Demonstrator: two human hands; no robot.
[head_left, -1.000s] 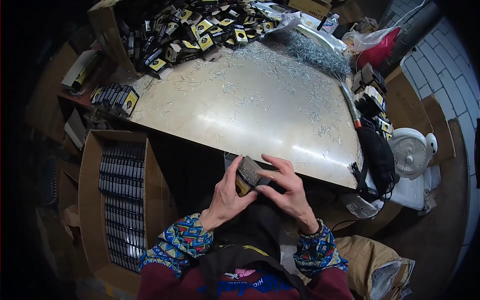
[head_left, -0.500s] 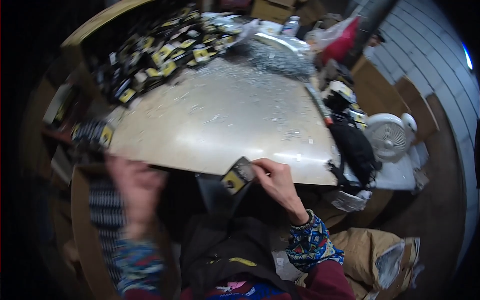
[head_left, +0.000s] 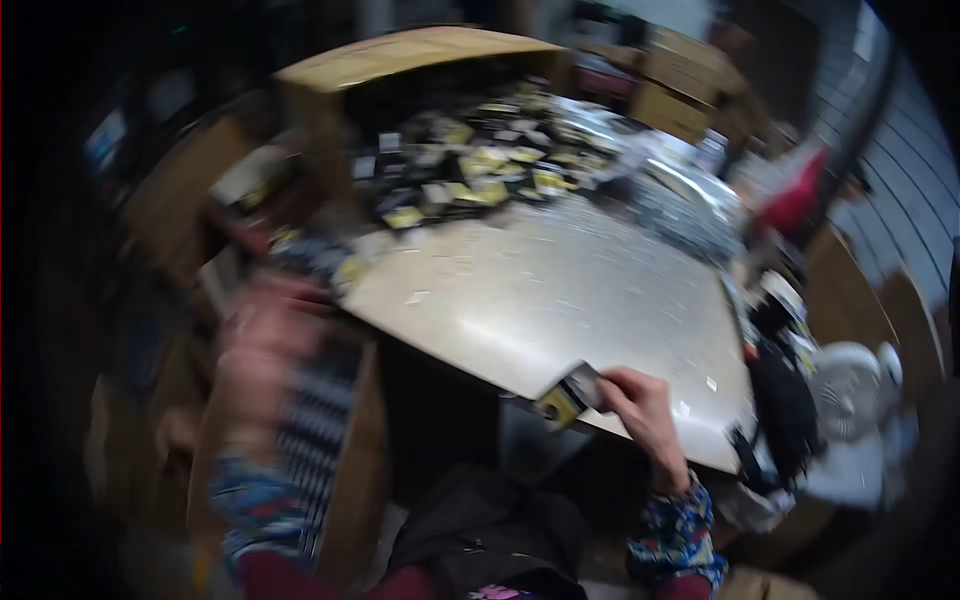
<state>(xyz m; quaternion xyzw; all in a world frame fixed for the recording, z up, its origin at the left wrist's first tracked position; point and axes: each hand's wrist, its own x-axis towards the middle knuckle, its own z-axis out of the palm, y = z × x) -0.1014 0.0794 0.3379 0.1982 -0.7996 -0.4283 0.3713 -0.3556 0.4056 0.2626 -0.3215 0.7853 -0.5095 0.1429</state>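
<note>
One black-and-yellow box [head_left: 563, 400] pinched in my right hand [head_left: 642, 402] by the table [head_left: 510, 310] edge; my left hand [head_left: 275, 325] blurs near the carton [head_left: 358, 475], grip impossible to tell!

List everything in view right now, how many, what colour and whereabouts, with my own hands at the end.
small box: one, black and yellow, in the right hand
tabletop: one, pale, centre
loose boxes: many, black, yellow and white, table's far side
large carton: one, brown, behind them
metal pieces: many, silvery, scattered on the table
closed cartons: at least two, brown, back
red bag: one, far right
fan: one, white, right
open carton: one, brown, lower left
packed boxes: many, dark, inside it
left hand: one, blurred, left; contact unclear
right hand: one, right of centre
</note>
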